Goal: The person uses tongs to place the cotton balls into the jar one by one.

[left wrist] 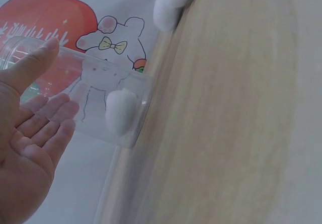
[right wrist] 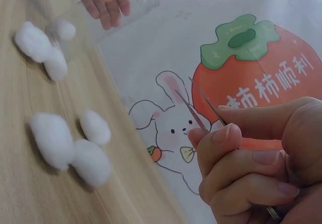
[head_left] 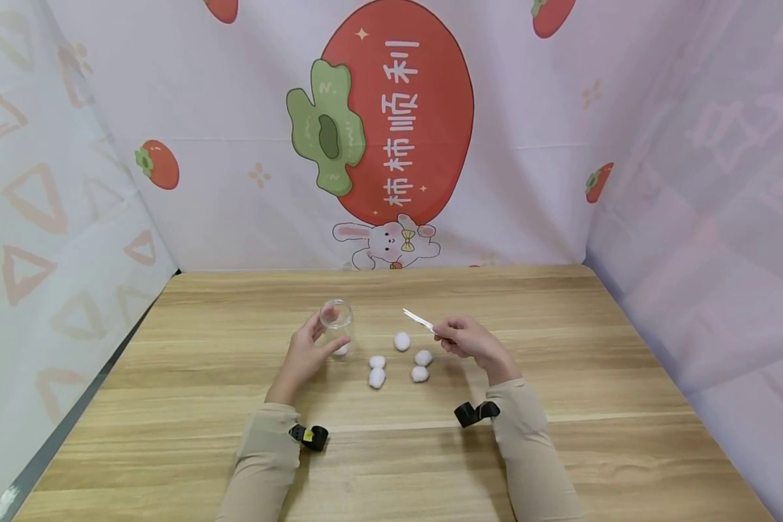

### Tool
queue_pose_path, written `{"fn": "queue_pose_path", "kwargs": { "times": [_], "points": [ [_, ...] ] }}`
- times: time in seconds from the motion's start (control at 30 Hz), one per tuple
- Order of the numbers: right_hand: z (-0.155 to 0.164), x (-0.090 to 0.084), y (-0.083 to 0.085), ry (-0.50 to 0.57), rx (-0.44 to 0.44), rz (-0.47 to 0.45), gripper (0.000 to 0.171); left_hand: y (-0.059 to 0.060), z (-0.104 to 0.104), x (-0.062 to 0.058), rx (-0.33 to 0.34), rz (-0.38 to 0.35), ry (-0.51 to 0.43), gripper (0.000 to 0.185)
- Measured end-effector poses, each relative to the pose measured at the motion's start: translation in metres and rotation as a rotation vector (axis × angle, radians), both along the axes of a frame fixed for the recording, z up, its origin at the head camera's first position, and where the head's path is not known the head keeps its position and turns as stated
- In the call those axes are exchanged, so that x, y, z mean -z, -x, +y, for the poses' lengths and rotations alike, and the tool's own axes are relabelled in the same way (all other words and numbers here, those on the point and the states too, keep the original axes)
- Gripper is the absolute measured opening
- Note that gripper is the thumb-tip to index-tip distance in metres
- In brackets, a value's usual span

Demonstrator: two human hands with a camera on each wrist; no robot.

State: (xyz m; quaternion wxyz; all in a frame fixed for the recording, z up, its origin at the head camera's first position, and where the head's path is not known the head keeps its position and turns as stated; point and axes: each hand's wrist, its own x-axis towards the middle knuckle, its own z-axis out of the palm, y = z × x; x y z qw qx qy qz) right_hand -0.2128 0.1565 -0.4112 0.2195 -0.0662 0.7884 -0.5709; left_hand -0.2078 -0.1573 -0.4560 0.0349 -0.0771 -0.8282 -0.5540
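Beige sleeves (head_left: 257,471) come closest to the eye, both on the near side of the clear jar (head_left: 336,315), each with a black camera (head_left: 475,414) strapped at the wrist. With my left hand (head_left: 305,355) I grip the jar from its left, thumb across the near side and fingers along the far side, keeping it upright with its mouth facing up. One cotton ball (left wrist: 121,112) lies inside at the jar's bottom. Well to the right of the jar, my right hand (head_left: 471,339) pinches a pair of thin metal tweezers (head_left: 419,319); their tips are a little apart and point back toward the jar. Five more cotton balls sit on the wooden table (head_left: 391,449), all to the right of the jar and between my two hands: two touching ones (head_left: 377,371) just beside it and slightly nearer me, a single one (head_left: 402,341) a bit farther right, below the tweezers' tips, and another touching pair (head_left: 421,366) farthest from the jar, close to my right hand. Beyond the jar hangs a pale cloth (head_left: 235,94) printed with a big red persimmon (head_left: 431,130) and a white rabbit (head_left: 385,243).
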Motion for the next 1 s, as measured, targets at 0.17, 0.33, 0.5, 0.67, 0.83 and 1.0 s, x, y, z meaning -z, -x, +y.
{"fn": "queue_pose_path", "kwargs": {
  "times": [0.17,0.33,0.5,0.67,0.83,1.0],
  "points": [
    [0.007,0.006,0.003,-0.006,0.023,-0.029,0.028,0.000,-0.001,0.002,0.003,0.002,0.003,0.074],
    [0.011,0.011,0.006,-0.032,0.010,-0.028,0.029,0.001,-0.001,0.000,-0.001,0.003,0.006,0.074],
    [0.013,0.014,0.008,-0.057,-0.003,-0.036,0.029,0.000,-0.001,0.000,0.000,0.003,0.000,0.074],
    [0.015,0.016,0.008,-0.087,0.000,-0.045,0.029,0.002,-0.001,0.002,0.001,0.006,-0.006,0.073],
    [0.017,0.020,0.008,-0.147,-0.015,-0.035,0.031,0.003,0.000,0.001,-0.005,0.006,-0.001,0.074],
    [0.017,0.025,0.009,-0.166,-0.011,-0.052,0.030,0.001,0.000,0.000,-0.003,0.002,0.002,0.075]
  ]
}}
